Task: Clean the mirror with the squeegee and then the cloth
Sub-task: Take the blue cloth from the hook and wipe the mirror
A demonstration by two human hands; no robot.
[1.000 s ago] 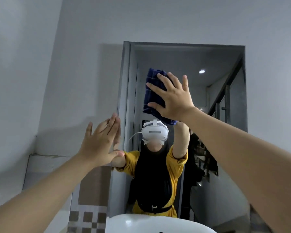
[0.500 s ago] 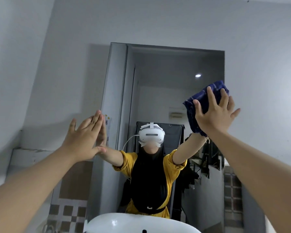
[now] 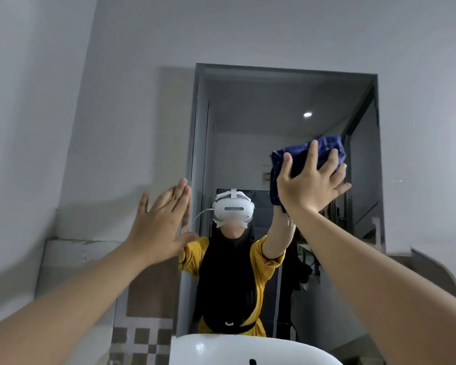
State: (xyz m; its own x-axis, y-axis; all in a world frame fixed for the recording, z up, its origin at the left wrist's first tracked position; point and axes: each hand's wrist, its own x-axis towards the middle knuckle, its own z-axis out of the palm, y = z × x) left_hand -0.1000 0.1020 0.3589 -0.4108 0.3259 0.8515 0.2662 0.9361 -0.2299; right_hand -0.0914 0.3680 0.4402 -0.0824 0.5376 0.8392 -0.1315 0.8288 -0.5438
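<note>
The right hand (image 3: 309, 189) presses the blue cloth (image 3: 304, 159) flat-fingered against the mirror (image 3: 248, 127), right side; the left hand (image 3: 159, 225), fingers straight, rests on the mirror's left edge.

The right hand (image 3: 309, 184) covered much of the blue cloth (image 3: 300, 164), so how the cloth was folded beneath the palm could not be told. The mirror's (image 3: 248, 114) lower part was hidden behind the white basin (image 3: 221, 349), which the bottom edge of the picture cut off. Both forearms ran out of the picture at the bottom corners. The left hand (image 3: 159, 223) stood blurred at the mirror's left edge; whether its fingertips touched the glass or the wall could not be told.
</note>
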